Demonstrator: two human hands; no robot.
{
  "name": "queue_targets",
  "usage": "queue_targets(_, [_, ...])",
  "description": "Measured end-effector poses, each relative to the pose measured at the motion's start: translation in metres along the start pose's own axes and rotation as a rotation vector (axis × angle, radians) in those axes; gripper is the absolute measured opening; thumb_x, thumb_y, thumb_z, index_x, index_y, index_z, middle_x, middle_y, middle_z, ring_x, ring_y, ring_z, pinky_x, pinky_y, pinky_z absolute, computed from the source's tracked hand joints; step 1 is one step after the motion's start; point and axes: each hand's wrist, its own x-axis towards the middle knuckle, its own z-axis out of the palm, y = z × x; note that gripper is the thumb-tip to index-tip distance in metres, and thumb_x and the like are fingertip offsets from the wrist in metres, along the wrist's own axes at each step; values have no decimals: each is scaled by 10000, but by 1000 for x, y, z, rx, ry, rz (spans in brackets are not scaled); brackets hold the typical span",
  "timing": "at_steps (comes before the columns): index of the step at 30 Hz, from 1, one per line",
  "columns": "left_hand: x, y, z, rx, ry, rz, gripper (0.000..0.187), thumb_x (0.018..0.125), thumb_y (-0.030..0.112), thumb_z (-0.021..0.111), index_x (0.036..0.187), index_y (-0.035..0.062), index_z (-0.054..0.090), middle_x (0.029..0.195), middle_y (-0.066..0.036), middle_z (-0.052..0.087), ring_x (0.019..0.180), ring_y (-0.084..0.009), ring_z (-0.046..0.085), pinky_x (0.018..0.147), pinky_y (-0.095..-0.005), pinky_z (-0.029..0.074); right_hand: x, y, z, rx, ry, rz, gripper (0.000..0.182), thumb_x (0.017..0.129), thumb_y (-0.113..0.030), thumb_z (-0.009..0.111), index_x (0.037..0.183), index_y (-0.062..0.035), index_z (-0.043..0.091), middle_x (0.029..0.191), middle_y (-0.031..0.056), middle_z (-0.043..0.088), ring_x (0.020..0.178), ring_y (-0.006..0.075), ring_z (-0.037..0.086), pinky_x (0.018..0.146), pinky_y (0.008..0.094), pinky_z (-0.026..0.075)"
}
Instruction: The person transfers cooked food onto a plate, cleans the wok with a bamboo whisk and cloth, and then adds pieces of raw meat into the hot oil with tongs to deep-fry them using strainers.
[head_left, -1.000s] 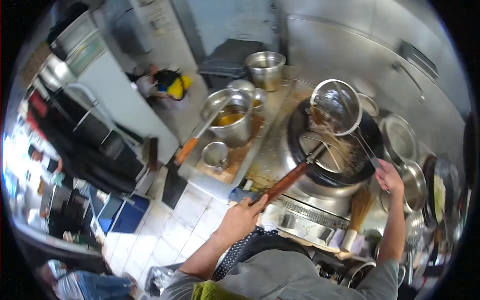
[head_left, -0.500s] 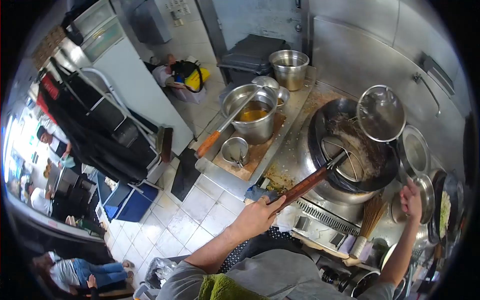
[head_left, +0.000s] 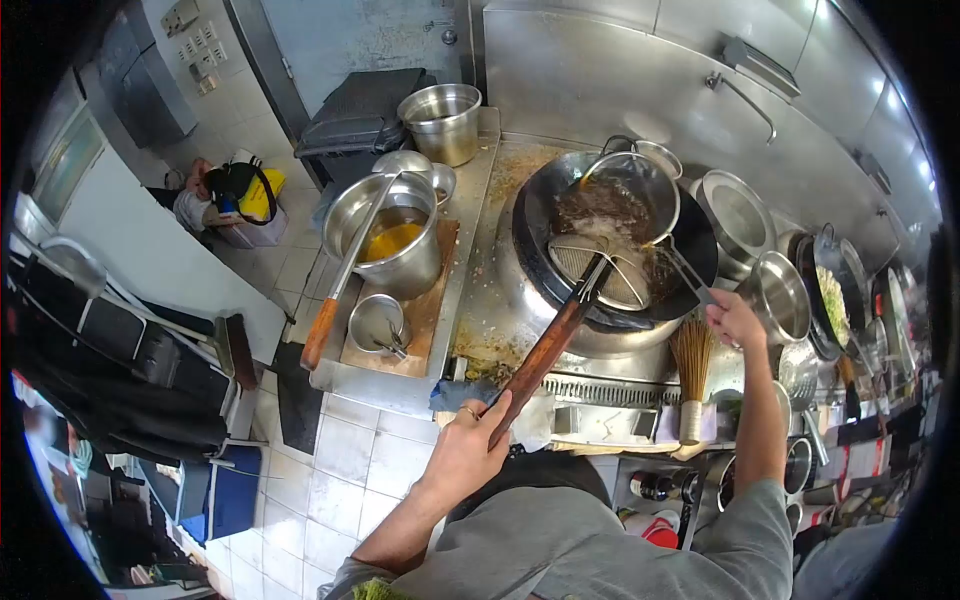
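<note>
One wok (head_left: 610,250) holds two tools: ladle (head_left: 545,350) in left-hand fingers (head_left: 480,425), strainer (head_left: 630,200) in right-hand fingers (head_left: 725,315).

A steel pot (head_left: 385,240) of yellow liquid stands on a wooden board (head_left: 425,320), a small cup (head_left: 377,325) near it. Far off sits an empty pot (head_left: 440,122). A bamboo brush (head_left: 690,375) stands right.

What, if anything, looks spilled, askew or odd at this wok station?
Brownish residue is spattered over the steel counter left of the wok and around its front rim. The ladle leans askew in the pot, its handle overhanging the edge. Otherwise nothing stands out: left hand and right hand grip their utensil handles normally.
</note>
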Motion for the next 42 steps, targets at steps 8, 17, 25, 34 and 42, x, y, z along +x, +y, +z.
queue_targets(8, [2, 17, 4, -30, 68, -13, 456, 755, 70, 625, 1203, 51, 546, 878, -209, 552, 727, -389, 591, 634, -441, 505, -11, -48, 17, 247, -131, -20, 333, 903, -53, 444, 1235, -30, 460, 638, -19, 443, 414, 39, 341, 324, 197, 248])
queue_targets(17, [14, 13, 39, 73, 57, -97, 456, 775, 88, 610, 1225, 79, 533, 899, -191, 547, 710, -380, 596, 613, -428, 511, -37, -39, -40, 498, 17, -135, 381, 906, -90, 438, 1283, -30, 439, 662, 0, 481, 395, 11, 267, 292, 160, 164])
queue_targets(25, [25, 6, 51, 131, 9, -66, 517, 804, 141, 609, 1298, 118, 458, 977, -196, 536, 766, -384, 596, 651, -440, 512, -35, 48, -54, 831, 254, 20, 408, 918, -71, 422, 1315, -11, 345, 716, 37, 508, 397, 8, 277, 284, 152, 162])
queue_targets(34, [-4, -9, 44, -256, 55, -293, 620, 880, 236, 579, 1381, 20, 286, 1058, -187, 556, 848, -282, 601, 735, -353, 495, 35, -57, -85, 782, 207, -17, 166, 889, -63, 463, 1051, -35, 488, 715, 20, 513, 416, 8, 298, 294, 144, 160])
queue_targets(42, [-128, -85, 71, -216, 22, -944, 419, 947, 306, 408, 1214, 3, 521, 1043, -221, 606, 867, -301, 613, 750, -371, 490, 219, -177, -48, -187, 150, -429, 209, 775, 2, 491, 981, 21, 526, 719, 92, 558, 461, 134, 479, 377, 266, 370])
